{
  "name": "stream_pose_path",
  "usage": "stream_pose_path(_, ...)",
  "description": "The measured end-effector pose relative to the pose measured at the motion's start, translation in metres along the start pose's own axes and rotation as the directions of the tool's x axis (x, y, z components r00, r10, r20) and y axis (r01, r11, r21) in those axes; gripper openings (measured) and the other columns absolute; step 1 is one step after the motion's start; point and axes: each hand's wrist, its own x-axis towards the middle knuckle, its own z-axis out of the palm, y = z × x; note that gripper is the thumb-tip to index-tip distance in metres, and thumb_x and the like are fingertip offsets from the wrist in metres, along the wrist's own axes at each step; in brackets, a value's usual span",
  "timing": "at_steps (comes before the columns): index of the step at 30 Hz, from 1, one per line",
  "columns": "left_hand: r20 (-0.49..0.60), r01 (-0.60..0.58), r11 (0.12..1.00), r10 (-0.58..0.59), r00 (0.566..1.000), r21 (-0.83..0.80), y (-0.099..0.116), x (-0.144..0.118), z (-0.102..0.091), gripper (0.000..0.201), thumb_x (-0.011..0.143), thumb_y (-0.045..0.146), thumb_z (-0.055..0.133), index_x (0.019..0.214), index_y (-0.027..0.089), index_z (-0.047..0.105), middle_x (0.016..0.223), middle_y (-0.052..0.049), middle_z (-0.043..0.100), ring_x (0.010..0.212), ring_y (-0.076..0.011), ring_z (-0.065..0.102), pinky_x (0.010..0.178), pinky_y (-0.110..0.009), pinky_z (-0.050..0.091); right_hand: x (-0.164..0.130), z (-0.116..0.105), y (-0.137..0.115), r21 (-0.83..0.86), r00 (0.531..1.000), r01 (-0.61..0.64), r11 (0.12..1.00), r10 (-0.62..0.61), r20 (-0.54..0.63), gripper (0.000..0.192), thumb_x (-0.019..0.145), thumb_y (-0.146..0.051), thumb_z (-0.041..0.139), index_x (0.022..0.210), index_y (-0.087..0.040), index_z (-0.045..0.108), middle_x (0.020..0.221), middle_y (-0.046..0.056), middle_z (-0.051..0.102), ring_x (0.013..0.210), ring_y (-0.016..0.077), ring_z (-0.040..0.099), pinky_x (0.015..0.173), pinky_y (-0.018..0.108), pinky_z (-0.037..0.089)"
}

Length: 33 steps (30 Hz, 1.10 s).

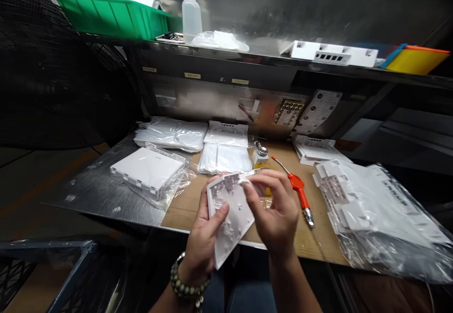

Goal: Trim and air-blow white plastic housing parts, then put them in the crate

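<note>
My left hand (205,228) grips a white plastic housing panel (231,230) by its left side, thumb on the inner face. The panel is tilted, with its moulded ribs and posts towards me. At the panel's upper edge, my right hand (278,207) pinches a small white cloth-like piece (244,181) between thumb and index finger. Its exact kind is hard to make out. Behind the right hand stands a small dispenser bottle (261,155) with a metal top. To the right lies an orange air blow gun (299,190) with its hose.
A bagged white housing (148,169) and plastic bags (173,133) lie left. Bagged white panels (375,209) fill the right side. Behind are stacked white sheets (224,157). The overhead shelf (262,58) carries a green bin (106,18) and a squeeze bottle (191,15).
</note>
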Motion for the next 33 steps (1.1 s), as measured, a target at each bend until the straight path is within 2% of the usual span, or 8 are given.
stream_pose_path(5, 0.068, -0.217, 0.960, 0.208, 0.976, 0.175, -0.012, -0.003, 0.027, 0.048, 0.092, 0.021, 0.077, 0.135, 0.038, 0.065, 0.163, 0.003, 0.047, 0.151, -0.0255, 0.043, 0.123, -0.030, 0.038, 0.004, 0.010, -0.021, -0.037, 0.994, 0.108, 0.993, -0.109, -0.027, 0.018, 0.096, -0.014, 0.069, 0.112, -0.024, 0.069, 0.107, 0.005, 0.066, 0.099, 0.0200, 0.067, 0.086, 0.035, 0.059)
stream_pose_path(9, 0.130, -0.292, 0.919, 0.266, 0.955, 0.265, -0.017, 0.002, 0.025, 0.046, 0.096, 0.033, 0.074, 0.140, 0.040, 0.060, 0.165, 0.001, 0.043, 0.152, -0.0295, 0.041, 0.126, -0.040, 0.036, 0.011, 0.006, -0.014, -0.101, 0.987, 0.100, 0.990, -0.111, -0.113, 0.014, 0.094, -0.013, 0.072, 0.105, -0.022, 0.071, 0.102, 0.005, 0.067, 0.090, 0.0176, 0.066, 0.075, 0.031, 0.057)
stream_pose_path(14, 0.146, -0.310, 0.896, 0.277, 0.950, 0.317, -0.020, 0.005, 0.022, 0.045, 0.099, 0.035, 0.070, 0.142, 0.043, 0.058, 0.164, 0.003, 0.044, 0.154, -0.0284, 0.038, 0.132, -0.045, 0.024, 0.019, -0.004, -0.005, -0.087, 0.983, 0.002, 0.996, -0.017, -0.181, 0.006, 0.095, -0.016, 0.072, 0.098, -0.021, 0.072, 0.095, 0.002, 0.066, 0.085, 0.0154, 0.062, 0.076, 0.029, 0.053)
stream_pose_path(20, 0.107, -0.191, 0.967, 0.175, 0.979, 0.166, -0.017, 0.002, 0.029, 0.053, 0.094, 0.031, 0.076, 0.143, 0.040, 0.057, 0.162, 0.001, 0.048, 0.151, -0.0301, 0.043, 0.128, -0.045, 0.035, 0.020, -0.001, -0.005, -0.011, 1.000, -0.007, 1.000, 0.007, -0.017, 0.003, 0.096, -0.018, 0.069, 0.097, -0.020, 0.071, 0.094, 0.002, 0.066, 0.078, 0.0137, 0.059, 0.074, 0.030, 0.051)
stream_pose_path(25, 0.010, 0.047, 0.998, -0.046, 0.999, -0.040, 0.007, 0.007, 0.019, 0.086, 0.092, 0.024, 0.076, 0.162, 0.042, 0.029, 0.154, -0.006, 0.058, 0.140, -0.0348, 0.056, 0.121, -0.052, 0.044, 0.024, -0.019, 0.030, -0.062, 0.990, -0.095, 0.994, 0.088, -0.110, 0.009, 0.096, -0.028, 0.071, 0.096, -0.019, 0.074, 0.094, 0.004, 0.070, 0.087, 0.0174, 0.064, 0.078, 0.032, 0.052)
stream_pose_path(28, 0.154, 0.191, 0.974, -0.172, 0.973, -0.119, 0.031, 0.014, 0.002, 0.080, 0.099, 0.036, 0.067, 0.166, 0.033, 0.023, 0.150, -0.014, 0.061, 0.136, -0.0388, 0.060, 0.118, -0.057, 0.045, 0.021, -0.046, 0.069, -0.111, 0.946, -0.199, 0.974, 0.161, -0.282, 0.023, 0.092, -0.041, 0.075, 0.096, -0.018, 0.075, 0.097, 0.006, 0.072, 0.088, 0.0202, 0.066, 0.080, 0.035, 0.053)
stream_pose_path(30, 0.307, 0.285, 0.949, -0.233, 0.923, -0.136, 0.045, 0.016, -0.010, 0.073, 0.103, 0.051, 0.055, 0.165, 0.024, 0.028, 0.151, -0.018, 0.059, 0.137, -0.0415, 0.057, 0.119, -0.058, 0.042, 0.018, -0.062, 0.101, -0.181, 0.905, -0.296, 0.938, 0.215, -0.368, 0.033, 0.091, -0.049, 0.073, 0.099, -0.018, 0.075, 0.098, 0.007, 0.072, 0.088, 0.0211, 0.066, 0.080, 0.036, 0.053)
stream_pose_path(33, 0.399, 0.350, 0.924, -0.266, 0.878, -0.156, 0.060, 0.013, -0.020, 0.075, 0.104, 0.065, 0.040, 0.163, 0.019, 0.034, 0.152, -0.018, 0.058, 0.142, -0.0418, 0.052, 0.122, -0.058, 0.037, 0.010, -0.070, 0.149, -0.374, 0.920, -0.372, 0.850, 0.282, -0.272, 0.043, 0.092, -0.058, 0.063, 0.100, -0.017, 0.075, 0.101, 0.011, 0.069, 0.091, 0.0235, 0.064, 0.078, 0.036, 0.052)
